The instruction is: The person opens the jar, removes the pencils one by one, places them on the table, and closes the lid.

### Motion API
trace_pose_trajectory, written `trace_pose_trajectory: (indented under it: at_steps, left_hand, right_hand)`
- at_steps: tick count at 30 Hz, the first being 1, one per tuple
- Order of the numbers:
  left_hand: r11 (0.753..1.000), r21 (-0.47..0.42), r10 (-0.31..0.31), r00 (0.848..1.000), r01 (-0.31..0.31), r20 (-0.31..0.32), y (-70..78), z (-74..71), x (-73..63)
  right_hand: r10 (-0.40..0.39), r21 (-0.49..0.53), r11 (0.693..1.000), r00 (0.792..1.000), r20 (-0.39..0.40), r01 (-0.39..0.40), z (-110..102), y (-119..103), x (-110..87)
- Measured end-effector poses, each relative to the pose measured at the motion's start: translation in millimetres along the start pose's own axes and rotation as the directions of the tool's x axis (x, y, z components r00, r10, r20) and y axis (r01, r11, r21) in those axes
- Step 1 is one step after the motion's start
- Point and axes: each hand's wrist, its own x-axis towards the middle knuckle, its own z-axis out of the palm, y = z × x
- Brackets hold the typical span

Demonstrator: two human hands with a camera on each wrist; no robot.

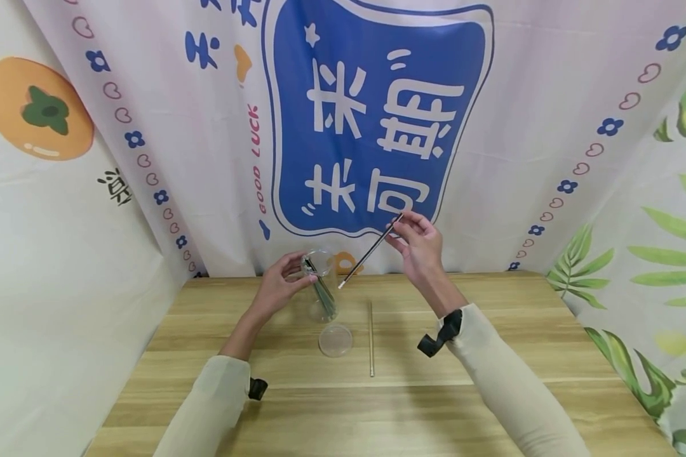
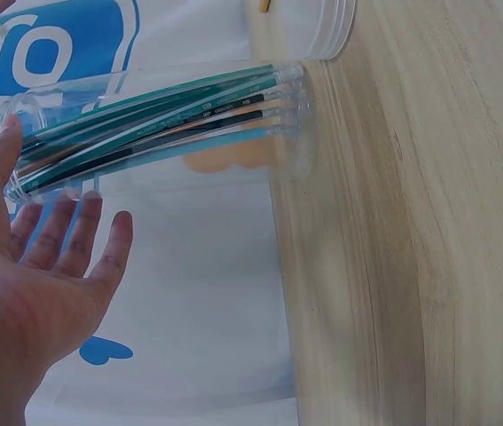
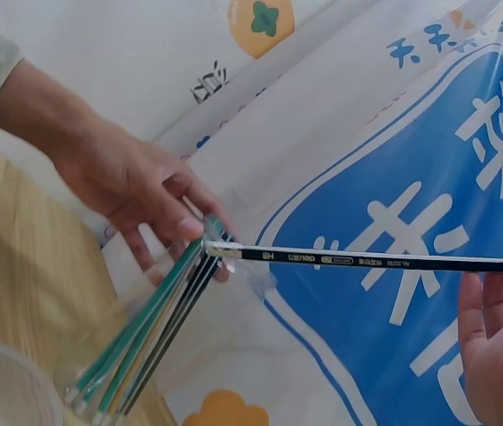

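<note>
My left hand [image 1: 275,285] grips a clear plastic jar [image 1: 333,289] near its rim, thumb on one side and fingers on the other. Inside lean several green and black pencils [image 2: 158,124]. The jar stands tilted at the table's back edge. In my right hand [image 1: 424,251] a black pencil [image 1: 370,252] is pinched near one end. Its white eraser end [image 3: 224,251] points down and left, beside the jar's mouth; whether it touches the rim I cannot tell. A round clear lid [image 1: 335,341] and a gold-coloured pencil [image 1: 371,343] lie on the table before the jar.
The wooden table [image 1: 297,406] ends at the back against a printed curtain [image 1: 526,114] with a blue panel. More printed cloth hangs at the left and right sides. Black straps [image 1: 443,333] sit around both wrists.
</note>
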Motion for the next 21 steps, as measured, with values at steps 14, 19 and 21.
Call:
trace_pose_trajectory:
  at_steps: [14, 19, 21]
  left_hand:
    - [1.0, -0.012, 0.002, 1.0, -0.002, 0.002, 1.2, -1.1, 0.1]
    - [1.0, -0.006, 0.0, 1.0, 0.0, 0.002, 0.9, -0.6, 0.4]
    - [1.0, -0.008, -0.003, 1.0, 0.003, 0.0, 0.9, -0.5, 0.5]
  right_hand:
    - [0.115, -0.277, 0.954, 0.993, -0.001, -0.111, -33.6, 19.3, -7.4]
    - [0.163, -0.31, 0.938, 0.987, -0.006, -0.157, -44.5, 30.7, -10.7]
    - [0.18, -0.323, 0.931, 0.984, 0.0, -0.17, -48.6, 34.5, -11.9]
